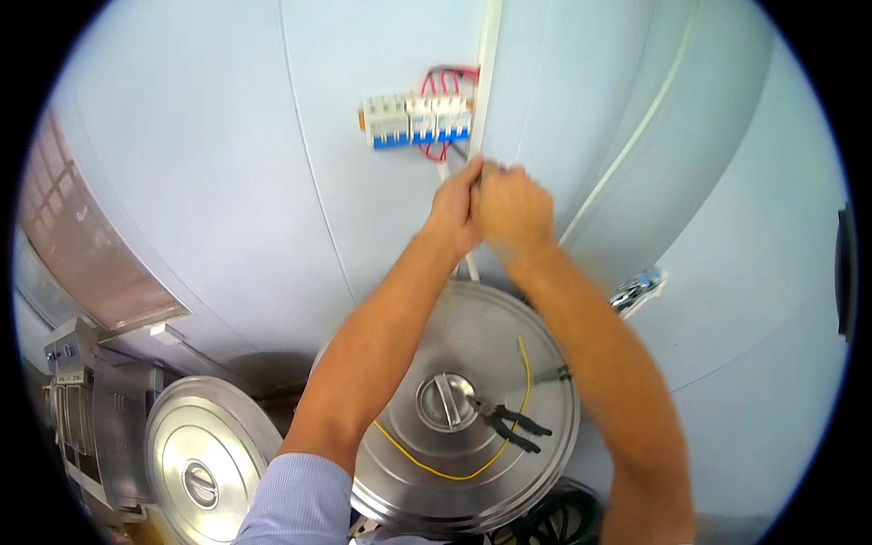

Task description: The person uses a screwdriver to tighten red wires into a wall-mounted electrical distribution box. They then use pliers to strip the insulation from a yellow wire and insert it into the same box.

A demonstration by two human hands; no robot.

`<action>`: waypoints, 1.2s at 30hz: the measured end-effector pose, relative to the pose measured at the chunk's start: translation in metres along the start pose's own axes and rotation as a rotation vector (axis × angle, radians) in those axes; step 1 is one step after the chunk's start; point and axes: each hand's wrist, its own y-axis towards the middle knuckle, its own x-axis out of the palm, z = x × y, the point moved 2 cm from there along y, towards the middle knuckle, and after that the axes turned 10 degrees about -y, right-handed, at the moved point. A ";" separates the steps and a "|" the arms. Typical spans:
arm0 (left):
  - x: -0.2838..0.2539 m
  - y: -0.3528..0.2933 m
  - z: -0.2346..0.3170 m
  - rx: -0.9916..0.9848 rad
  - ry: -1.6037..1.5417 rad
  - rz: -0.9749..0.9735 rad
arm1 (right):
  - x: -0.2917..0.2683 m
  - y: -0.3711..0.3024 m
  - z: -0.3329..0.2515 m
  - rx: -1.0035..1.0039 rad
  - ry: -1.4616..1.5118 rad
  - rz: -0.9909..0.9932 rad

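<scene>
Both arms reach up toward the wall. My left hand [452, 211] and my right hand [516, 209] meet just below a row of circuit breakers [386, 123]. Fingers on both are closed, and whatever sits between them is hidden and blurred. Red wires [440, 84] loop out of the top of the breakers, with more red and dark wire beneath. Beside the breakers a white cable trunking [487, 54] runs down the wall, partly behind my hands. Lower down, black-handled pliers [507, 423] and a curved yellow wire [454, 476] lie on a large round steel lid [472, 331].
Another steel lid [204, 427] leans at the lower left, near a metal appliance [109, 427]. At the right, a bundle of shiny items [636, 289] is against the wall. Dark green coiled hose [559, 520] lies below the large lid.
</scene>
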 end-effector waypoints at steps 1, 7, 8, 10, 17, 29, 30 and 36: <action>0.001 -0.017 -0.003 -0.028 0.044 -0.002 | -0.003 -0.011 -0.002 -0.017 0.014 0.055; -0.032 -0.243 -0.076 -0.301 0.617 0.031 | -0.085 -0.213 0.032 0.244 0.933 -0.335; -0.057 -0.291 -0.092 -0.308 0.530 0.007 | -0.092 -0.266 0.048 0.662 1.307 -0.689; -0.076 -0.383 -0.105 -0.237 0.519 0.187 | -0.109 -0.343 0.043 1.099 1.600 -0.603; -0.115 -0.517 -0.096 -0.134 0.390 0.621 | -0.103 -0.466 0.018 1.156 1.598 -0.667; -0.087 -0.427 -0.164 0.189 0.375 0.605 | -0.101 -0.430 -0.071 0.580 1.654 -0.989; -0.087 -0.435 -0.176 0.154 0.377 0.613 | -0.094 -0.439 -0.064 0.596 1.653 -1.091; -0.094 -0.466 -0.208 0.093 0.243 0.775 | -0.086 -0.451 -0.045 -0.032 1.332 -0.951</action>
